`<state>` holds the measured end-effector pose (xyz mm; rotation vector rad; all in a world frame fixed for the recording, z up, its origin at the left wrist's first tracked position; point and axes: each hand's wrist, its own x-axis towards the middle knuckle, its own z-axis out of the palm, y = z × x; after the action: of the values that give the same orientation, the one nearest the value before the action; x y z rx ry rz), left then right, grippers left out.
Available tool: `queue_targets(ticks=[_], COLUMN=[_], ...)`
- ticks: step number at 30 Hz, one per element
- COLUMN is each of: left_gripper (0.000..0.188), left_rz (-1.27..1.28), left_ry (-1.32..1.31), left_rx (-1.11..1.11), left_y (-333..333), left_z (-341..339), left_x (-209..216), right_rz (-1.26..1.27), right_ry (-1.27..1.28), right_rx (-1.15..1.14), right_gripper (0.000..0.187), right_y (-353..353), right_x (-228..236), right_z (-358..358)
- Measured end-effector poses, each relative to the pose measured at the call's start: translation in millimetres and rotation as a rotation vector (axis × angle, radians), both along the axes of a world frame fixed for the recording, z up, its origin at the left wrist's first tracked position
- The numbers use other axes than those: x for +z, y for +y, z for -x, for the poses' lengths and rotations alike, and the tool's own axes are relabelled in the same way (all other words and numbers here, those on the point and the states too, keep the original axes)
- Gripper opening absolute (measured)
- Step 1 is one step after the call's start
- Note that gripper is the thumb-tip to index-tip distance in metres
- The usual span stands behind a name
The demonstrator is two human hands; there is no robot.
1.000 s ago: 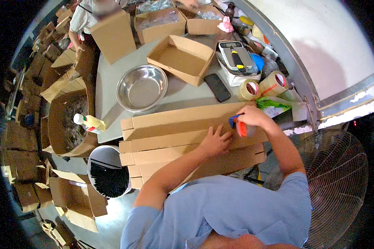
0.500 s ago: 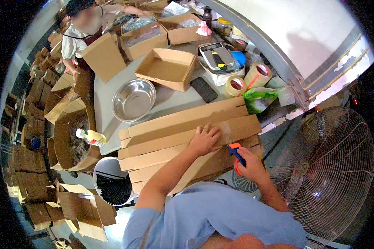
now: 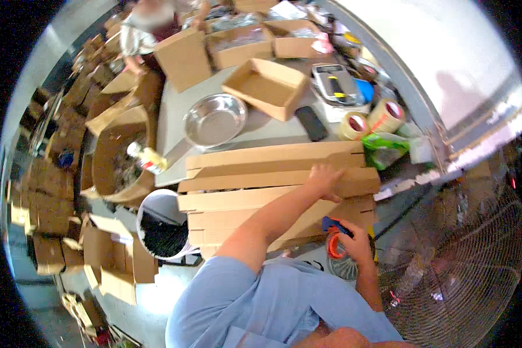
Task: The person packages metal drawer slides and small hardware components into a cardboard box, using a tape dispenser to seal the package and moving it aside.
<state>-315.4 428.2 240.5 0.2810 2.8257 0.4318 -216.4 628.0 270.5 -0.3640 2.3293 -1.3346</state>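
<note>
A long brown cardboard box (image 3: pixel 232 200) with folded flaps lies across the near side of the table, a dark gap showing between two flaps. My left hand (image 3: pixel 325 181) rests on its right part, thumb spread from the fingers, which are slightly blurred. Just off the box's near edge, my right hand (image 3: pixel 358 242) grips a blue and orange tape dispenser (image 3: pixel 335 246).
Beyond the box are a steel bowl (image 3: pixel 216 120), an open carton (image 3: pixel 267 87), a phone (image 3: pixel 311 123), tape rolls (image 3: pixel 387 116) and a scale (image 3: pixel 333 84). A white bucket (image 3: pixel 162 223) stands left, a large fan (image 3: pixel 464 272) right. Another person (image 3: pixel 148 32) works at far left.
My left hand has slid right along the cardboard box. My right hand has drawn the tape dispenser back from the box toward my body. The whole view has shifted.
</note>
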Motion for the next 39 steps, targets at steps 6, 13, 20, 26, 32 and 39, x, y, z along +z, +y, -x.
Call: queue_targets(ticks=[6,13,20,26,32,39], left_gripper=[0.087,0.073,0.068,0.065,0.064,0.07], left_rz=[0.094,0.097,0.094,0.039,0.011,0.016], left_ry=[0.13,0.247,0.398,0.44,0.424,0.201], left_rx=[-0.065,-0.001,-0.007,0.003,0.048,0.085], left_y=[-112,-284,-299,-304,-301,-279], left_z=[-94,-229,-235,-236,-239,-220], left_x=[-12,-31,-47,-53,-59,-28], right_rz=[-0.033,-0.057,-0.682,-0.37,-0.299,-0.088], right_ry=[0.015,0.067,0.392,0.509,0.415,-0.508], right_rx=[0.177,0.462,0.42,0.364,0.276,0.078], right_gripper=[0.04,0.032,0.032,0.033,0.028,0.033], right_y=[-45,-216,-354,-332,-269,-212], right_x=[-7,40,39,24,24,-24], right_z=[-26,-21,-9,-46,-127,-56])
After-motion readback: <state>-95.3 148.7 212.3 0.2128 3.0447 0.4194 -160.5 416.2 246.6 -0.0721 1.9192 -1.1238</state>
